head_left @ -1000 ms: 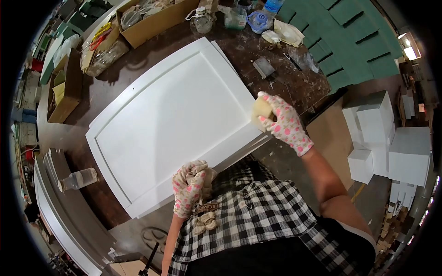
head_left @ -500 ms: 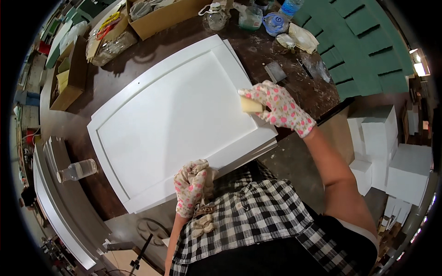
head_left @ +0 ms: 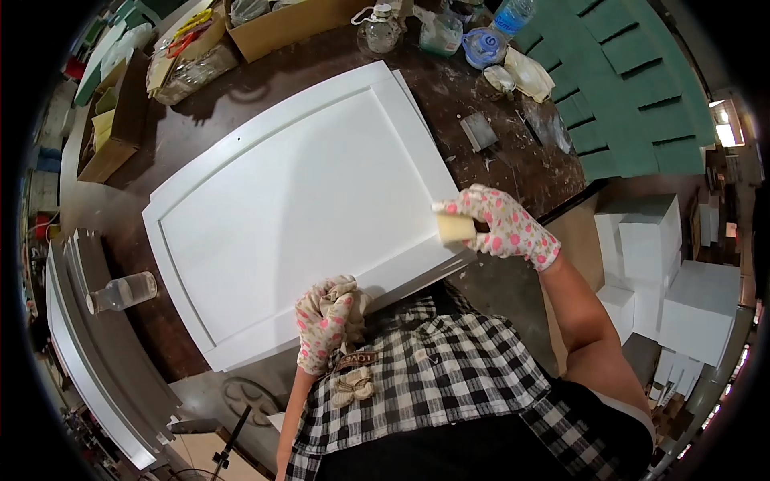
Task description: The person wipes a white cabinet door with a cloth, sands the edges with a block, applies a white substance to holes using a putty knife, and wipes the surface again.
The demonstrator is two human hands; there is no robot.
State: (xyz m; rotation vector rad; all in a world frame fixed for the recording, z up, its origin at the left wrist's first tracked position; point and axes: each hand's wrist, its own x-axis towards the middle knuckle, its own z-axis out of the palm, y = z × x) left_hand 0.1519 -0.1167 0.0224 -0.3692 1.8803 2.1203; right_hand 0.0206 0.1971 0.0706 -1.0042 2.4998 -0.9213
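A white framed panel [head_left: 281, 216] with a recessed middle and one curved edge lies on the dark table, over another white piece. My right hand [head_left: 509, 228], in a white glove with pink flowers, is closed on a pale yellow sanding block [head_left: 455, 229] at the panel's near right corner. At the near edge, my left hand [head_left: 325, 325], gloved alike, is closed round a crumpled beige cloth [head_left: 357, 309] and rests against the frame.
Cardboard boxes [head_left: 293, 30] stand along the far side. A clear bottle [head_left: 122, 292] lies at the left by stacked grey panels [head_left: 120, 361]. A grey block [head_left: 479, 131] sits on the dark table [head_left: 433, 72]. White boxes [head_left: 698, 309] stand at the right.
My right hand has moved the sanding block toward me and slightly right, along the frame to its near corner. My left hand still holds the cloth at the near edge.
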